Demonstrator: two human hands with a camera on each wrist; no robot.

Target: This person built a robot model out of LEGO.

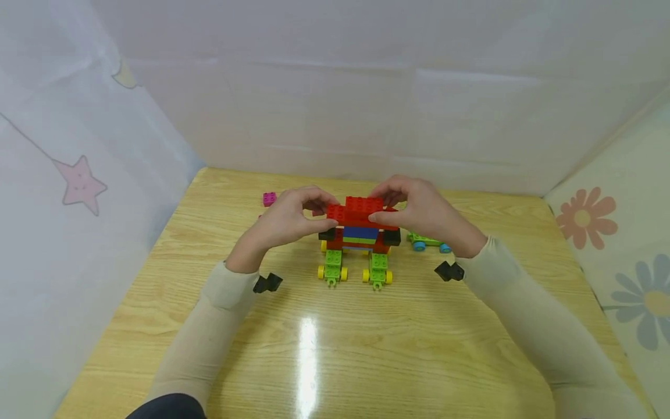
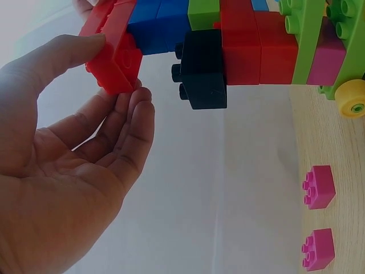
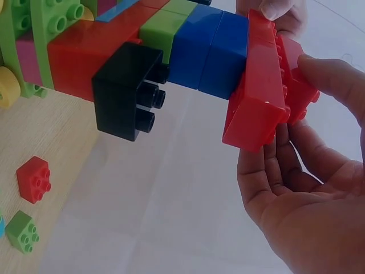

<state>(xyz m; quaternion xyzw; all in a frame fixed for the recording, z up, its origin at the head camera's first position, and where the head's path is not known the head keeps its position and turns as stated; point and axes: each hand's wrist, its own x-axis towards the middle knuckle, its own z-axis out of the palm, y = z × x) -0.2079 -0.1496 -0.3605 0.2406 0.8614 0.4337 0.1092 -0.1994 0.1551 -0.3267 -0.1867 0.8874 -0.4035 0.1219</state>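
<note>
A structure of toy building bricks stands on wheeled green bases (image 1: 333, 265) with yellow wheels. Blue bricks (image 3: 211, 45) form its upper middle, and a black brick (image 2: 204, 68) juts out on each side. Across the top lies a long red brick (image 3: 259, 97). My left hand (image 1: 288, 221) holds that brick's left end, thumb on the near side and fingers behind. A second red brick (image 1: 363, 205) sits over the long one, towards its right, and my right hand (image 1: 419, 206) pinches it between thumb and fingers. In the right wrist view a narrow gap shows between these two red bricks.
Pink bricks (image 2: 319, 187) lie on the wooden table (image 1: 314, 326) to the left. To the right are a green wheeled base (image 1: 425, 240) with blue wheels, a small red brick (image 3: 34, 179) and a green brick (image 3: 23, 231). Pale cloth (image 1: 335, 116) hangs behind the table.
</note>
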